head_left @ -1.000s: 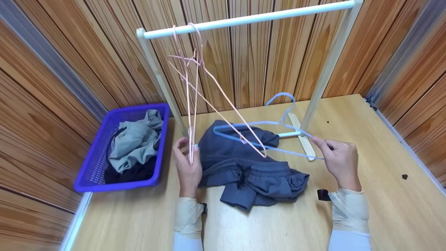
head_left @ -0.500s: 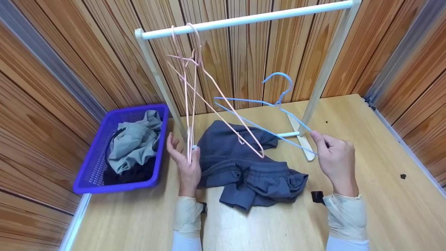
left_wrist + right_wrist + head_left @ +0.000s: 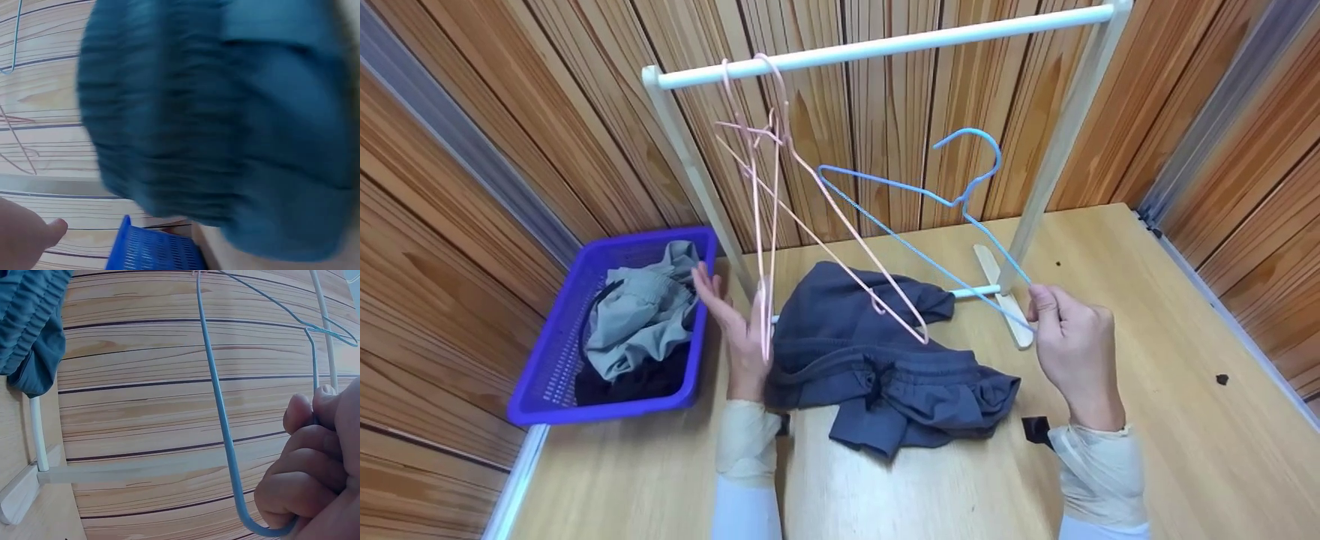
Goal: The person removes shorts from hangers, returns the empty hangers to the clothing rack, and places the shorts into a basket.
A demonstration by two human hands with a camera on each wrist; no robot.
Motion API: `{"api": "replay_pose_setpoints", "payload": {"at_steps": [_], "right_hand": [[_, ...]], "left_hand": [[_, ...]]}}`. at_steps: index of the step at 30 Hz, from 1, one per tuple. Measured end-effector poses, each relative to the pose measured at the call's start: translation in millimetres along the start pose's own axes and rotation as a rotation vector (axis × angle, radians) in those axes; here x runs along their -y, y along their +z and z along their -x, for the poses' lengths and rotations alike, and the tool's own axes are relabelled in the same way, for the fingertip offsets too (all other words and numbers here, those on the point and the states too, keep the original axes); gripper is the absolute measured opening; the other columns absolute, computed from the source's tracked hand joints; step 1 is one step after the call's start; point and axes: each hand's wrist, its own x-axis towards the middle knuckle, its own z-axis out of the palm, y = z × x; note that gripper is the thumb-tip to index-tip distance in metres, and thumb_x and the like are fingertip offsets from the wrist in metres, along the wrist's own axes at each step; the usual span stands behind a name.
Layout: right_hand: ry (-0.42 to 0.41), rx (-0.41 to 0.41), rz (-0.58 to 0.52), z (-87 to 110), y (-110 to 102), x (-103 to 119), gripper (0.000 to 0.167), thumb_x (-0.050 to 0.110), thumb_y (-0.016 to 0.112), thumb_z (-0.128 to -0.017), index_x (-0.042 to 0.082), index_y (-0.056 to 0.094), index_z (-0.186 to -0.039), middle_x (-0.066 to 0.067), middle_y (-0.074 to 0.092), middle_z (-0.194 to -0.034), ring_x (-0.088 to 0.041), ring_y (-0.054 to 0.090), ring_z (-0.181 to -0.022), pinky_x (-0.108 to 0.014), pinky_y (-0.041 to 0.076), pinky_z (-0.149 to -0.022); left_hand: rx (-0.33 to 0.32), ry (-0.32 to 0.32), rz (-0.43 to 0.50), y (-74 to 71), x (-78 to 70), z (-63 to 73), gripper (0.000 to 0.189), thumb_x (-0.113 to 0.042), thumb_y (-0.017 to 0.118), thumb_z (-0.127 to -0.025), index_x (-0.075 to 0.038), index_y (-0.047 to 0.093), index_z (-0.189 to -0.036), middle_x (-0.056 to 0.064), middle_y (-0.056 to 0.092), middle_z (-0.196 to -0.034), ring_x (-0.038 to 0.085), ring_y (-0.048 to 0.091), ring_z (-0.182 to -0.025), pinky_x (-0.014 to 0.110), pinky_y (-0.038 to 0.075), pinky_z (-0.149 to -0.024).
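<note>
My right hand [image 3: 1072,345] grips a blue wire clothes hanger [image 3: 960,201] by its right corner, hook up, above the table. In the right wrist view the fingers curl round the blue wire [image 3: 219,399]. My left hand [image 3: 744,349] has its fingers spread and extended, right at the lower ends of the pink hangers [image 3: 844,223], which hang by their hooks on the rack's left part. Dark grey shorts [image 3: 930,390] with a gathered waistband and drawstring lie rumpled on the table between the hands. They fill much of the left wrist view, blurred.
A white rack bar [image 3: 885,46] spans the back on wooden posts. At left stands a purple basket [image 3: 604,411] holding grey-green cloth [image 3: 641,315] and black cloth. Wood-panelled walls close in the back and sides. A small black scrap [image 3: 1222,379] lies at right.
The blue hanger has tipped up, its left end and hook rising, still in my right hand. My left hand's fingers have spread and shifted left towards the basket.
</note>
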Motion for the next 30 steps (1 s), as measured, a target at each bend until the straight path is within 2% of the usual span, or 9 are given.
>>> {"api": "replay_pose_setpoints", "payload": {"at_steps": [3, 5, 8, 11, 15, 17, 20, 24, 30], "right_hand": [[0.001, 0.001, -0.01, -0.6, 1, 2, 0.037, 0.013, 0.057, -0.109, 0.003, 0.065, -0.074, 0.002, 0.041, -0.053, 0.003, 0.027, -0.046, -0.021, 0.024, -0.046], [-0.004, 0.003, -0.014, -0.1, 1, 1, 0.037, 0.013, 0.057, -0.109, 0.003, 0.065, -0.074, 0.002, 0.041, -0.053, 0.003, 0.027, -0.046, -0.021, 0.024, -0.045], [-0.009, 0.002, -0.02, 1.3, 2, 0, 0.037, 0.012, 0.057, -0.109, 0.003, 0.065, -0.074, 0.002, 0.041, -0.053, 0.004, 0.026, -0.046, -0.02, 0.025, -0.045], [-0.01, -0.001, -0.019, 1.7, 3, 0, 0.037, 0.011, 0.057, -0.109, 0.002, 0.065, -0.074, 0.002, 0.042, -0.052, 0.004, 0.026, -0.045, -0.02, 0.024, -0.045], [-0.028, -0.012, -0.011, -0.5, 3, 1, 0.036, 0.01, 0.058, -0.108, 0.002, 0.065, -0.074, 0.002, 0.042, -0.052, 0.003, 0.027, -0.046, -0.02, 0.024, -0.045], [-0.04, -0.019, -0.011, -1.9, 3, 3, 0.035, 0.01, 0.059, -0.108, 0.003, 0.065, -0.074, 0.001, 0.044, -0.052, 0.003, 0.028, -0.046, -0.02, 0.025, -0.046], [-0.058, -0.037, -0.011, -2.7, 3, 6, 0.033, 0.009, 0.061, -0.106, 0.002, 0.066, -0.075, -0.002, 0.049, -0.053, 0.001, 0.029, -0.047, -0.019, 0.025, -0.047], [-0.066, -0.063, -0.017, -0.4, 2, 10, 0.03, 0.006, 0.063, -0.105, 0.002, 0.067, -0.075, -0.003, 0.053, -0.055, 0.0, 0.03, -0.048, -0.018, 0.024, -0.047], [-0.055, -0.052, -0.036, -3.2, 6, 19, 0.029, 0.008, 0.062, -0.106, 0.003, 0.068, -0.077, -0.001, 0.046, -0.053, 0.002, 0.026, -0.047, -0.017, 0.022, -0.046]], "left_hand": [[-0.015, -0.005, 0.026, 4.5, -6.8, -16.2, 0.095, -0.011, 0.062, -0.1, -0.003, -0.004, -0.168, 0.019, 0.01, -0.179, 0.038, 0.016, -0.166, 0.058, 0.015, -0.137], [-0.026, 0.012, 0.036, 8.2, -10.0, -25.4, 0.092, -0.01, 0.061, -0.1, 0.001, -0.001, -0.167, 0.024, 0.018, -0.174, 0.04, 0.02, -0.164, 0.056, 0.017, -0.137], [-0.053, 0.031, 0.036, 15.1, -15.4, -37.3, 0.089, -0.01, 0.061, -0.098, 0.006, 0.004, -0.165, 0.031, 0.032, -0.163, 0.043, 0.033, -0.155, 0.052, 0.025, -0.133], [-0.079, 0.025, -0.011, 20.6, -19.7, -49.1, 0.085, -0.009, 0.063, -0.098, 0.007, 0.011, -0.163, 0.032, 0.04, -0.153, 0.04, 0.042, -0.143, 0.045, 0.033, -0.124], [-0.093, -0.016, -0.064, 25.3, -24.7, -64.5, 0.074, -0.006, 0.065, -0.098, 0.003, 0.021, -0.158, 0.028, 0.043, -0.145, 0.037, 0.045, -0.138, 0.039, 0.034, -0.121], [-0.088, -0.018, -0.06, 26.1, -27.6, -71.9, 0.069, -0.003, 0.065, -0.098, 0.002, 0.025, -0.154, 0.027, 0.046, -0.139, 0.039, 0.049, -0.133, 0.037, 0.039, -0.118], [-0.084, -0.01, -0.073, 27.5, -29.7, -81.8, 0.061, -0.002, 0.064, -0.097, 0.0, 0.031, -0.149, 0.021, 0.053, -0.124, 0.037, 0.058, -0.117, 0.031, 0.046, -0.103], [-0.069, -0.001, -0.102, 27.2, -32.9, -91.1, 0.051, -0.002, 0.063, -0.098, -0.001, 0.036, -0.141, 0.014, 0.059, -0.108, 0.023, 0.06, -0.099, 0.023, 0.046, -0.087], [-0.012, -0.024, -0.087, 24.3, -39.6, -103.4, 0.044, -0.003, 0.062, -0.101, -0.004, 0.038, -0.138, 0.005, 0.061, -0.103, 0.011, 0.059, -0.089, 0.021, 0.047, -0.079]]}}
